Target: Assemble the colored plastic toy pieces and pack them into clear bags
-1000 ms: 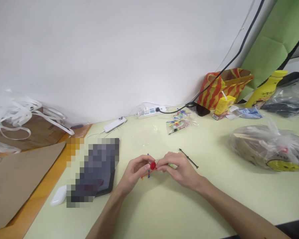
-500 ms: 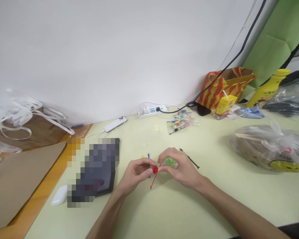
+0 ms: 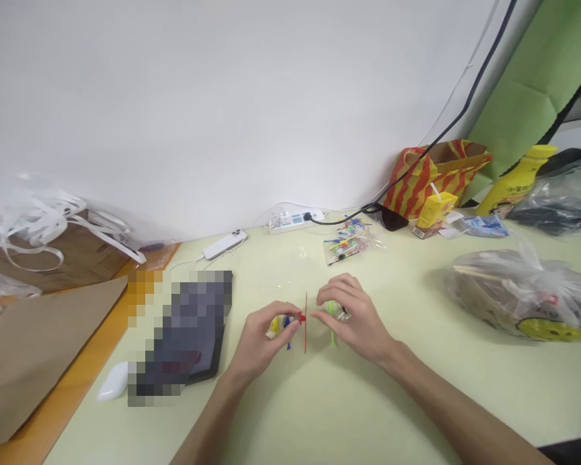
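My left hand (image 3: 272, 329) pinches a small red plastic spinner (image 3: 305, 319) by its knob between thumb and fingertips. Its long thin red bar points toward and away from me, just above the table. To the right, my right hand (image 3: 351, 314) hovers with thumb and fingers apart, holding nothing and not touching the red piece. A bright green piece (image 3: 332, 336) of similar shape lies beneath the right fingers, partly covered, with something black and white (image 3: 343, 312) behind it. Partly hidden by my left hand are a blue piece (image 3: 287, 323) and a yellow piece (image 3: 274, 327).
A clear bag of colourful plastic parts (image 3: 346, 243) lies near the power strip (image 3: 295, 220). A dark blurred tablet (image 3: 188, 329), a white case (image 3: 113, 381) and a phone (image 3: 225, 244) are to the left. A tied plastic bag (image 3: 518, 294) and a juice box (image 3: 434, 216) stand right.
My right hand has let go of the red spinner and moved a little right, its fingers opening. The red bar has turned from slanted to nearly straight away from me.
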Action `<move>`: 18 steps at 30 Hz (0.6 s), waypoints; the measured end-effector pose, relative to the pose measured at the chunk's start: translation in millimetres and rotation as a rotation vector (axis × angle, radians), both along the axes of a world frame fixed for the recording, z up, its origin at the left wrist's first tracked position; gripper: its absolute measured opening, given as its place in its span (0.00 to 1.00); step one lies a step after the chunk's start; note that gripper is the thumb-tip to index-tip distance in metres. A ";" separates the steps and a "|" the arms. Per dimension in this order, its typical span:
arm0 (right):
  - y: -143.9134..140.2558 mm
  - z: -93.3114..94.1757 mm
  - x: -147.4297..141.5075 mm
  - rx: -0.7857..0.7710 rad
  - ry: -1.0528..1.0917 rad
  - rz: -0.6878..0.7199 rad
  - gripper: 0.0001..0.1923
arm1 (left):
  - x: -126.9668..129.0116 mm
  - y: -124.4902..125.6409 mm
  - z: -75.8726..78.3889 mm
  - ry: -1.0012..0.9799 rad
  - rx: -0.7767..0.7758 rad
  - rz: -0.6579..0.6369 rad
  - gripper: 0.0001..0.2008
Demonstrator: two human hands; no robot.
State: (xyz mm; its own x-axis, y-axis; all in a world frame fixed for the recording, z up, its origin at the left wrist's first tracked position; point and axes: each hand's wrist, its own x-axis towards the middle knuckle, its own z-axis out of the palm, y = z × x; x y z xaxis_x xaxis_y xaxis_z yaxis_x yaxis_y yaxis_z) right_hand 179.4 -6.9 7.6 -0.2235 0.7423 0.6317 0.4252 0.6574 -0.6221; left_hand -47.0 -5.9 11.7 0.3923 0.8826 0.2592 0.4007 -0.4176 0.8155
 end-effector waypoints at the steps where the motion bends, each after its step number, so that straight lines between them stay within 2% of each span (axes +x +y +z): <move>1: 3.4 2.6 4.3 0.009 -0.003 -0.046 0.05 | -1.4 1.2 -1.9 0.048 0.085 0.022 0.07; 4: 15.8 11.5 17.7 0.017 -0.049 -0.134 0.06 | -5.9 5.2 -8.1 0.156 0.255 0.009 0.08; 7: 26.1 14.8 28.2 0.019 -0.195 -0.072 0.06 | -9.6 8.1 -12.2 0.258 0.284 -0.037 0.08; 11: 27.1 3.9 35.2 0.023 -0.361 0.023 0.04 | -12.3 10.2 -15.0 0.388 0.312 -0.043 0.08; 16: 18.1 -11.5 35.6 0.020 -0.494 0.119 0.15 | -13.0 13.0 -18.6 0.449 0.350 -0.065 0.08; 18: 16.2 -13.6 34.1 0.006 -0.518 0.150 0.15 | -12.8 13.5 -18.9 0.462 0.347 -0.074 0.08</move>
